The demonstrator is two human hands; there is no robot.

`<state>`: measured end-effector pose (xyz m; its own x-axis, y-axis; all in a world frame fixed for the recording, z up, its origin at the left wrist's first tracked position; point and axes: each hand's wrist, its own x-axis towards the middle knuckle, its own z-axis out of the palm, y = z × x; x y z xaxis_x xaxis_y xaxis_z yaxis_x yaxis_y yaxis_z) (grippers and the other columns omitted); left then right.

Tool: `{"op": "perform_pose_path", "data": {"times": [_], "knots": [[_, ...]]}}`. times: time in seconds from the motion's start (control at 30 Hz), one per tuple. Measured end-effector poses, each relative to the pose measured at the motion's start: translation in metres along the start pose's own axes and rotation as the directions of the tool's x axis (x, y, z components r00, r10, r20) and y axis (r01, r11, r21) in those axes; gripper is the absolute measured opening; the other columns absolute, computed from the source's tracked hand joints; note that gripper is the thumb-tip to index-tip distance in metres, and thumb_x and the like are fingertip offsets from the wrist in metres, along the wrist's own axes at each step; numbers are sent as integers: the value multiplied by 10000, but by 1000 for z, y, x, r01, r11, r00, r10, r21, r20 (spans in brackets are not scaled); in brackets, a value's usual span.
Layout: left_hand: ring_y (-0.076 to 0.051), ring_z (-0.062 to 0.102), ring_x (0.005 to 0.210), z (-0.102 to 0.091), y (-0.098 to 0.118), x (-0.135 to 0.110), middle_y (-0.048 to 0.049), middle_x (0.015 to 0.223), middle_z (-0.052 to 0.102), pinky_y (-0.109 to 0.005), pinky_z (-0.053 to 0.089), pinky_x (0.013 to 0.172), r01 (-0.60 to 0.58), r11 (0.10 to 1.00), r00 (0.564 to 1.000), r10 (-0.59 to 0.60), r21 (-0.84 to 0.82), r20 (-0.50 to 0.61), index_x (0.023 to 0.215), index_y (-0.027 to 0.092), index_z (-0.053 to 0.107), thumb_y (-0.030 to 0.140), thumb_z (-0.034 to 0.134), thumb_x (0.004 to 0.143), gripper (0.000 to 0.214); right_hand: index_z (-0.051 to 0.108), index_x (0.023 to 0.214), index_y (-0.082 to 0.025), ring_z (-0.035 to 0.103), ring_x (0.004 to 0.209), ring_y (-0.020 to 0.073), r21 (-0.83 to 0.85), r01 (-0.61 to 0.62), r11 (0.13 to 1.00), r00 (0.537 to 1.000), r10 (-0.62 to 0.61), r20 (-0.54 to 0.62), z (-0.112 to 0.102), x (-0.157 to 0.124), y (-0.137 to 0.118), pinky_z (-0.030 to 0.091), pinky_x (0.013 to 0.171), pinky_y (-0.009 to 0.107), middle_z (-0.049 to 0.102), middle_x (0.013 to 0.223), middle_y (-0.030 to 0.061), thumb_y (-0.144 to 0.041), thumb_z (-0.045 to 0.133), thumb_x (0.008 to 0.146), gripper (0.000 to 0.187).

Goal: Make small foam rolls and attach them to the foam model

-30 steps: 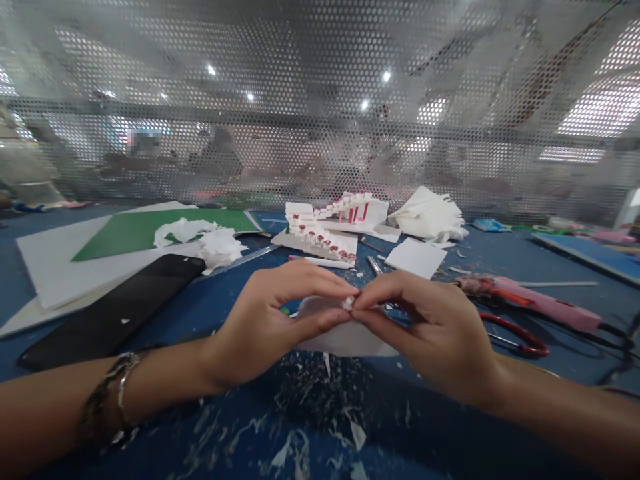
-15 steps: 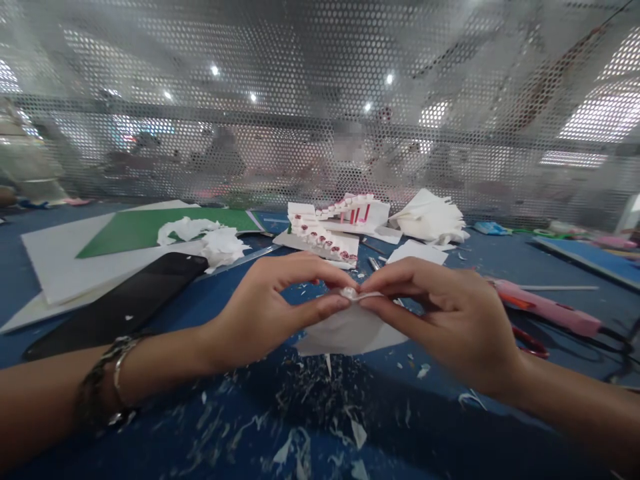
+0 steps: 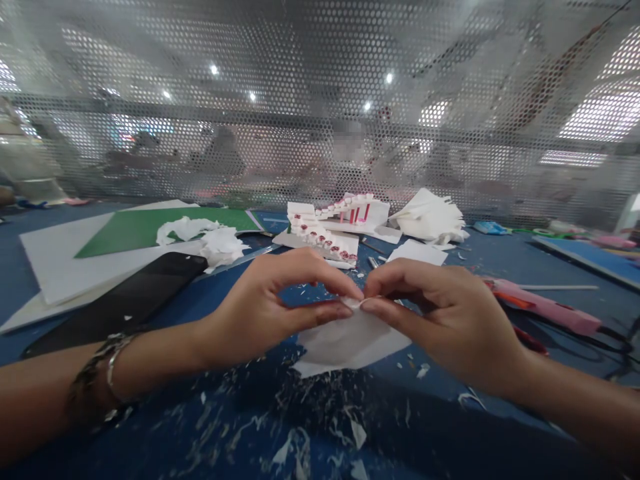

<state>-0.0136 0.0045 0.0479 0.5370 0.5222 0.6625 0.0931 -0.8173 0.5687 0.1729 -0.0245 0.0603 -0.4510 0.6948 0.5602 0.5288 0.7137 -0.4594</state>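
Observation:
My left hand (image 3: 280, 307) and my right hand (image 3: 445, 313) meet at the middle, each pinching the top edge of a piece of white paper (image 3: 350, 340) between thumb and forefinger. The paper hangs down toward the blue tabletop, its pinched edge gathered into a small fold mostly hidden by my fingertips. Past my hands stands a white paper model (image 3: 325, 237) with small steps, dark red spots and pink posts. A small white sheet (image 3: 417, 251) lies just beyond my right hand.
On the left lie a black phone (image 3: 120, 300), a green sheet (image 3: 130, 230) and crumpled white tissue (image 3: 223, 247). To the right are a pink glue gun (image 3: 560, 307) and a blue board (image 3: 595, 257). A pile of white sheets (image 3: 430, 217) sits behind; paper scraps (image 3: 300, 447) litter the front.
My fingertips have come closer together, covering more of the pinched fold. The hanging paper has swung slightly, its lower edge now nearer me.

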Motion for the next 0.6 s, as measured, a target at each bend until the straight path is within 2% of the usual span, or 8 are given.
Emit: {"op": "perform_pose_path", "data": {"times": [0.1, 0.17, 0.27, 0.33, 0.47, 0.6], "knots": [[-117, 591, 725, -4, 7, 0, 12, 781, 679, -227, 460, 711, -129, 987, 992, 128, 99, 21, 847, 242, 623, 147, 623, 726, 153, 579, 728, -179, 543, 547, 53, 70, 10, 997, 999, -12, 37, 1, -1, -1, 419, 474, 136, 615, 636, -23, -228, 542, 770, 74], [-124, 607, 712, -6, 11, -1, 18, 757, 683, -241, 466, 716, -161, 979, 987, 156, 129, 45, 916, 259, 599, 165, 622, 729, 210, 574, 725, -177, 552, 548, 54, 85, 38, 996, 997, -43, 60, 1, 0, -2, 428, 476, 135, 617, 637, -22, -210, 534, 771, 70], [-133, 627, 685, -8, 12, -2, 27, 723, 678, -224, 477, 604, -57, 998, 998, 56, 30, 32, 980, 262, 551, 170, 630, 718, 288, 557, 727, -186, 570, 568, 50, 31, 131, 991, 991, -132, 29, 0, 0, -5, 446, 517, 125, 630, 659, -32, -141, 537, 756, 58], [-134, 622, 673, -9, 11, -2, 19, 743, 670, -212, 464, 551, 12, 998, 1000, -11, -61, 23, 906, 242, 566, 164, 658, 686, 251, 549, 743, -196, 579, 578, 47, -17, 194, 981, 981, -194, 3, 0, -2, -7, 455, 551, 121, 645, 688, -36, -112, 544, 746, 84], [-128, 582, 691, -11, 8, 2, 5, 726, 661, -239, 463, 653, -25, 996, 995, 33, -85, 94, 670, 200, 586, 109, 691, 638, 142, 533, 747, -203, 571, 560, 43, -45, 263, 964, 965, -263, -7, 1, -6, -10, 449, 546, 110, 638, 669, -40, -107, 547, 749, 98], [-113, 564, 692, -10, 8, 3, 13, 710, 648, -233, 456, 672, 13, 988, 994, 3, -154, 105, 642, 192, 583, 89, 684, 643, 145, 525, 745, -198, 551, 550, 35, -57, 294, 954, 955, -295, -9, -2, -7, -13, 443, 547, 89, 608, 634, -39, -113, 533, 762, 87]]}}
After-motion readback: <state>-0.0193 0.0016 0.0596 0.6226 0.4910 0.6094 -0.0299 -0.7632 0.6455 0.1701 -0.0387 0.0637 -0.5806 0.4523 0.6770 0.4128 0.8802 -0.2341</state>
